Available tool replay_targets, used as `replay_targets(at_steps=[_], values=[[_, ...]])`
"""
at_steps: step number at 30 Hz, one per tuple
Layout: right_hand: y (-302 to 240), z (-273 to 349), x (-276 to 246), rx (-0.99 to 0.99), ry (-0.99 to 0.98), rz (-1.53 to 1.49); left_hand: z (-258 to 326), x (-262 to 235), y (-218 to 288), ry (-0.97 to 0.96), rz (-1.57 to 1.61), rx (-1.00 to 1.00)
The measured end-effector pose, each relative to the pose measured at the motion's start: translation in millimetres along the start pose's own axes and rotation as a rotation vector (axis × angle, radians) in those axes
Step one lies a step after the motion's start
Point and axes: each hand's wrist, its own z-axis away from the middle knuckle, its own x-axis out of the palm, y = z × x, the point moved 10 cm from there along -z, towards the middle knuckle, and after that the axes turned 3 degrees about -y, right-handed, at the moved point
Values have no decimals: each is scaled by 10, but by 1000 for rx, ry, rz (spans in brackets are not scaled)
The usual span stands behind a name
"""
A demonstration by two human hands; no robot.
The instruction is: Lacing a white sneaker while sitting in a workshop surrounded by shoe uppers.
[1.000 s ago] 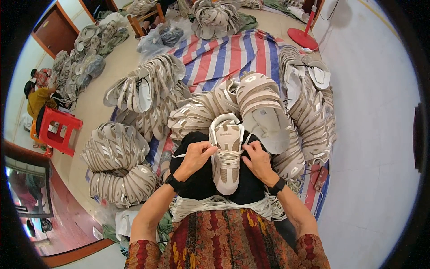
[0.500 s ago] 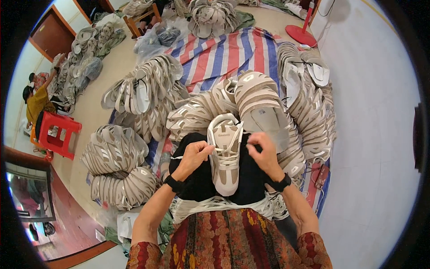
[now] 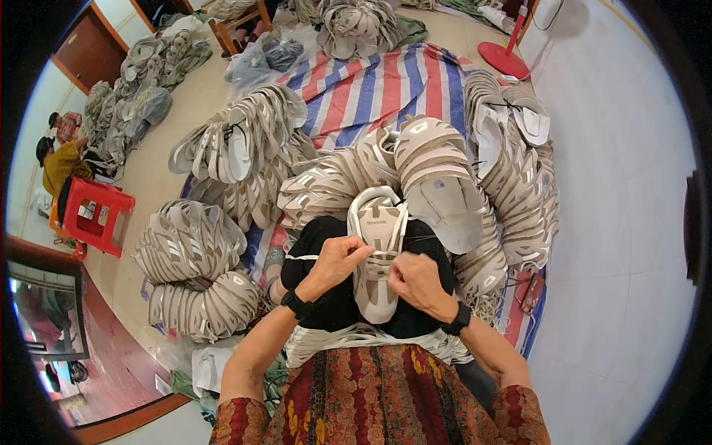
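Observation:
A beige and white sneaker upper (image 3: 377, 221) lies on my black-clad lap, toe toward me. My left hand (image 3: 337, 262) is closed, fingers pinched over the left side of its lacing. A white shoelace (image 3: 300, 257) sticks out to the left from this hand, which grips it. My right hand (image 3: 421, 279) is closed against the right side of the lacing, lower than the left one. What its fingertips hold is hidden. A bundle of white laces (image 3: 356, 340) lies across my lap at the waist.
Nested stacks of similar uppers (image 3: 437, 170) curve around my knees, with more stacks at the left (image 3: 196, 245) and right (image 3: 519, 185). Beneath them spreads a striped tarp (image 3: 386, 85). A red stool (image 3: 96, 215) and a person in yellow (image 3: 63, 169) are farther left.
My right hand has moved left and down onto the lacing. My left hand has shifted right, over the upper, and more of the white lace shows beside it.

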Motion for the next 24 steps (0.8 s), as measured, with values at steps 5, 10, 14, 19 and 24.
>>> replay_targets(at_steps=[5,10,14,19,24], values=[[256,10,97,144,-330,-66,14,27,-31,-56,-87,23],[331,69,352,249,-371,-792,7,11,-258,-57,265,-155],[599,123,351,419,-164,-745,148,-13,-482,-100,837,-355],[572,97,174,287,-88,-760,268,-287,-650,-63,738,-359],[490,-49,-214,119,107,-323,149,-380,-509,-68,111,-205]])
